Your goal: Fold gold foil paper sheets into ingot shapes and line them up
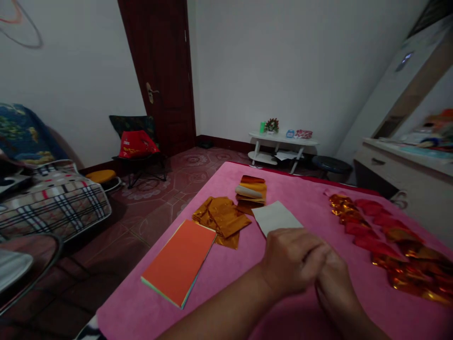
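My left hand (pixel 288 259) is closed, with its fingers bent over the fingers of my right hand (pixel 331 278). Both hands press together low over the table, and what lies inside them is hidden. A pale sheet of paper (pixel 278 216) reaches out from behind my left hand; whether the fingers grip it cannot be told. To the left lie loose shiny gold foil sheets (pixel 222 217) and, behind them, a folded bundle of gold foil (pixel 252 190). Nearer me is a stack of coloured paper (pixel 182 262) with an orange sheet on top.
Rows of folded red and gold foil pieces (pixel 385 236) line the right side of the pink-covered table (pixel 304 189). Beyond it are a low white table (pixel 279 138) and a dark stool (pixel 331 164). A chair with a red bag (pixel 138 144) stands near the door.
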Demonstrator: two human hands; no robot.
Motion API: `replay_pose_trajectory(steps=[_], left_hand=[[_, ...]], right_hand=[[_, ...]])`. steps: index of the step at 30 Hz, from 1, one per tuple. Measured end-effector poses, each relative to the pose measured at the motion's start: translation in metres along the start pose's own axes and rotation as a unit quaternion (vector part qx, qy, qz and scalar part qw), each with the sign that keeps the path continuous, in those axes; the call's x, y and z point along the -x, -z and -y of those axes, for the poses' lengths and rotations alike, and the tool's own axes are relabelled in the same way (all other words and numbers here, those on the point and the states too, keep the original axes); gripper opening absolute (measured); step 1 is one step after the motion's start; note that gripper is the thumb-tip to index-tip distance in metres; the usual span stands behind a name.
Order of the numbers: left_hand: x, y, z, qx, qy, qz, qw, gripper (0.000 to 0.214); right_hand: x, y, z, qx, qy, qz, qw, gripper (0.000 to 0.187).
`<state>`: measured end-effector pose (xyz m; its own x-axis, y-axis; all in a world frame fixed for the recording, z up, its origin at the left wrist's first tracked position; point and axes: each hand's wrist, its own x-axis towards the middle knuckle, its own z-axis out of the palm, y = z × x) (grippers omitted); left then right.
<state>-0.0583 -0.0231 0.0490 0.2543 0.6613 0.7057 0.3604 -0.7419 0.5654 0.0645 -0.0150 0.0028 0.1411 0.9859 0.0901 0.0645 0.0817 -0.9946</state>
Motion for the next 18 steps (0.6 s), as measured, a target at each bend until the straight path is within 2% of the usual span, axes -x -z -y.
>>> replay_pose_trajectory(steps=[2,4,6,8,11,13,15,18], left_hand=[[0.001,-0.001,0.007,-0.044,0.012,0.032,0.998,0.027],[0.003,-0.005,0.015,-0.057,0.031,0.077,0.995,0.032],[0.006,-0.009,0.026,-0.048,0.059,0.139,0.987,0.030],[0.010,-0.014,0.037,-0.018,0.079,0.187,0.979,0.031],[0.015,-0.020,0.054,0.044,0.135,0.166,0.976,0.039],[0.017,-0.022,0.062,0.088,0.168,0.149,0.971,0.045],[0.017,-0.023,0.066,0.120,0.186,0.139,0.965,0.048],[0.016,-0.023,0.067,0.145,0.191,0.130,0.962,0.047]], right_hand=[[0.012,0.023,0.001,-0.073,-0.086,-0.021,0.993,0.051],[0.027,0.040,0.002,-0.110,-0.160,-0.028,0.981,0.070],[0.040,0.053,0.001,-0.105,-0.194,-0.004,0.975,0.078],[0.048,0.065,-0.001,-0.066,-0.198,0.051,0.977,0.077],[0.044,0.083,-0.003,0.062,-0.123,0.101,0.985,0.062],[0.032,0.094,-0.003,0.182,-0.006,0.084,0.980,0.048],[0.019,0.099,-0.002,0.304,0.114,0.097,0.941,0.043],[0.002,0.099,-0.003,0.382,0.212,0.145,0.888,0.044]])
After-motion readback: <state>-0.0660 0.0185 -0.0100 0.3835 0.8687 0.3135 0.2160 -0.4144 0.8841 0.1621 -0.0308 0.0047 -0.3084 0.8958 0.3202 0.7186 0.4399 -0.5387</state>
